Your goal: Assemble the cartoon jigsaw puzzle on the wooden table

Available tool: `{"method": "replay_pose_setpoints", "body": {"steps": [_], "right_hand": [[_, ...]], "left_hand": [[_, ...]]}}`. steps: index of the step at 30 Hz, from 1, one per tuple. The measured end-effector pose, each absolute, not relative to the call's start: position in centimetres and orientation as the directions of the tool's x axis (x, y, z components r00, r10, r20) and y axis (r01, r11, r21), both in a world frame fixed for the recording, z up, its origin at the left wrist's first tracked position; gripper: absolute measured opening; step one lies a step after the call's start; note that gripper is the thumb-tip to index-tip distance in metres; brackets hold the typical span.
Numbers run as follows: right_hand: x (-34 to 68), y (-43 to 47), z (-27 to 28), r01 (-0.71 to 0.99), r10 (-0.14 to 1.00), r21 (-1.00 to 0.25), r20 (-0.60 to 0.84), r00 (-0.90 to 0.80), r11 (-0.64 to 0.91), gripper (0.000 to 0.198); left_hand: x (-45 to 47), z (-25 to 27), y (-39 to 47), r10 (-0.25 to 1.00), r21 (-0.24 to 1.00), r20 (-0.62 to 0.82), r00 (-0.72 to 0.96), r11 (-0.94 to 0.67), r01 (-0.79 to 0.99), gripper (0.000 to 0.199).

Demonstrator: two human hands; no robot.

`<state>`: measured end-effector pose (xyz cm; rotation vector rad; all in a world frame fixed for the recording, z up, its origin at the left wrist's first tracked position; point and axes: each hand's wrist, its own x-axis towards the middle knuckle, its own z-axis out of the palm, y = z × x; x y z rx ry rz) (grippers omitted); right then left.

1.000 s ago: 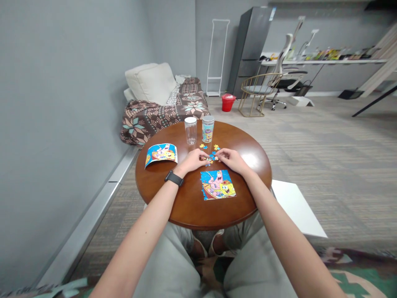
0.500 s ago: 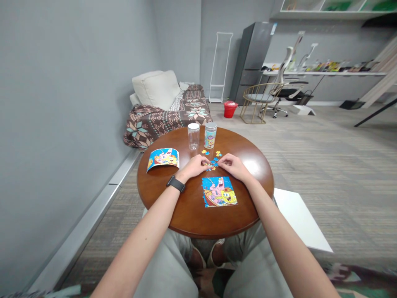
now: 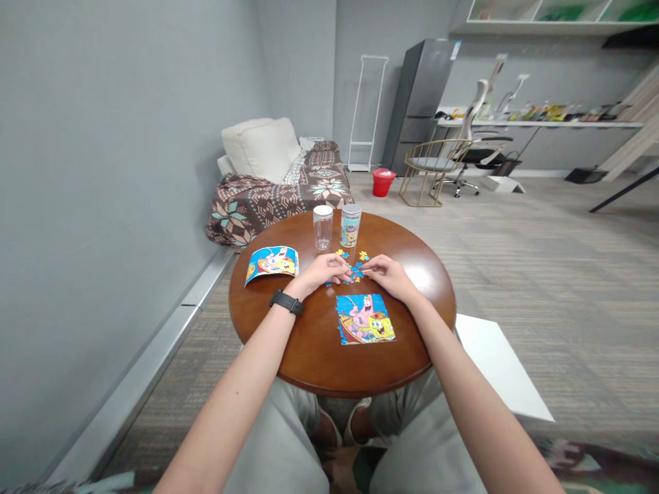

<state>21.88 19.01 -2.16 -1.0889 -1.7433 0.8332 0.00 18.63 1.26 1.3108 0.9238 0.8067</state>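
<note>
On the round wooden table (image 3: 309, 343), my left hand (image 3: 324, 272) is at the left side of a pile of loose jigsaw puzzle pieces (image 3: 356, 270). Its fingers are bent together over the pieces; whatever is between them is hidden. A blue piece (image 3: 329, 284) lies just below this hand. From the right, my right hand (image 3: 388, 276) reaches the same pile, thumb and forefinger pinched at a small puzzle piece. Nearer to me lies a mostly joined cartoon puzzle (image 3: 365, 319), its left edge uneven. A curved picture sheet (image 3: 272, 263) with the same scene stands to the left.
Behind the pieces stand a clear jar (image 3: 322, 228) with a white lid and a printed jar (image 3: 350, 226) with a silver lid. Beyond the table are a covered sofa (image 3: 278, 199), a red bin (image 3: 382, 182) and a gold-framed chair (image 3: 435, 165). A white panel (image 3: 502, 363) is at the right.
My left hand has shifted slightly left, its fingers drawn back from the middle of the pile. A blue piece now shows below it. My right hand has barely moved.
</note>
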Motion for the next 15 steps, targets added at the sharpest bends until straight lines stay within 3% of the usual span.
{"method": "replay_pose_setpoints", "body": {"steps": [8, 15], "right_hand": [[21.94, 19.37, -2.44, 0.263, 0.942, -0.912, 0.267, -0.205, 0.316, 0.026], [21.84, 18.88, -1.86, 0.221, 0.948, -0.936, 0.226, -0.223, 0.275, 0.025]], "left_hand": [[-0.04, 1.33, 18.63, 0.880, 0.966, -0.230, 0.416, 0.259, -0.013, 0.021], [-0.29, 0.95, 18.93, 0.878, 0.967, -0.198, 0.435, 0.248, -0.061, 0.019]]}}
